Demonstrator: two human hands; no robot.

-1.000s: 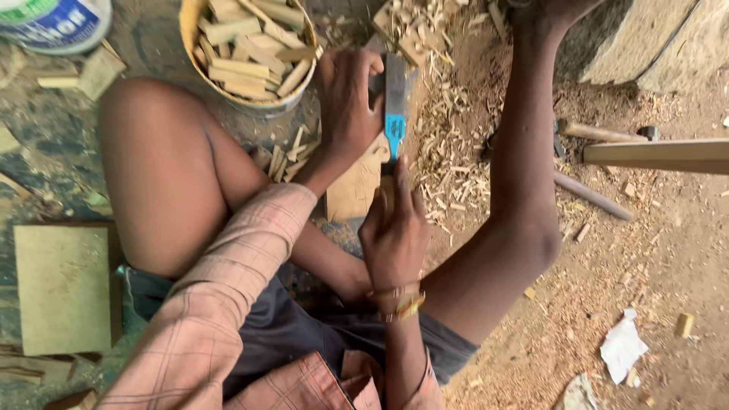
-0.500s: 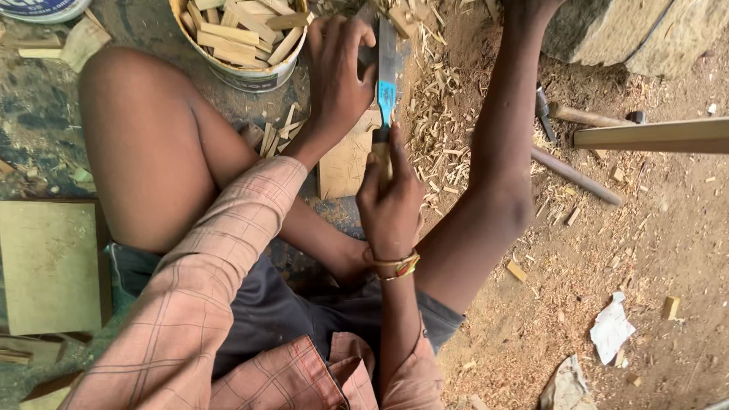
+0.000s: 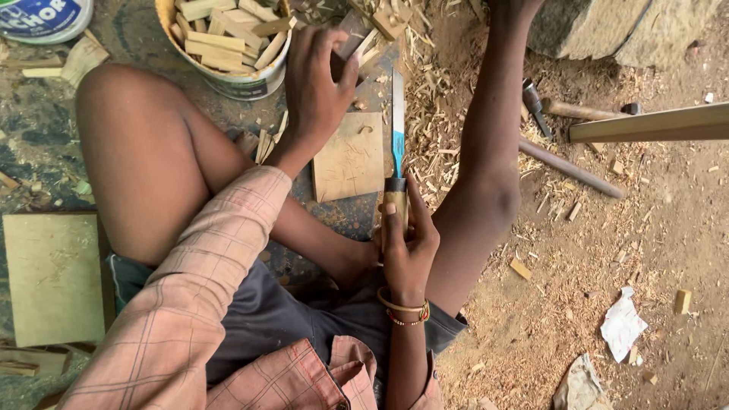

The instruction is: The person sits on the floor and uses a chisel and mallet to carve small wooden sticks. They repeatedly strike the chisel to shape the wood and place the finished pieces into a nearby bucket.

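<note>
I sit on the ground with both knees apart. My right hand grips the wooden handle of a chisel whose blue-marked steel blade points away from me, beside a flat square wooden block. My left hand reaches past the block and closes on a small wood piece near the rim of a bucket. Wood shavings lie thick around the block.
A white bucket full of cut wooden sticks stands at the top left. A wooden board lies at my left. Metal tools and a long wooden strip lie at the right, below large stones.
My left hand has left the block and moved up to a small wood piece by the bucket. My right hand has drawn the chisel back toward me. The camera view shifted.
</note>
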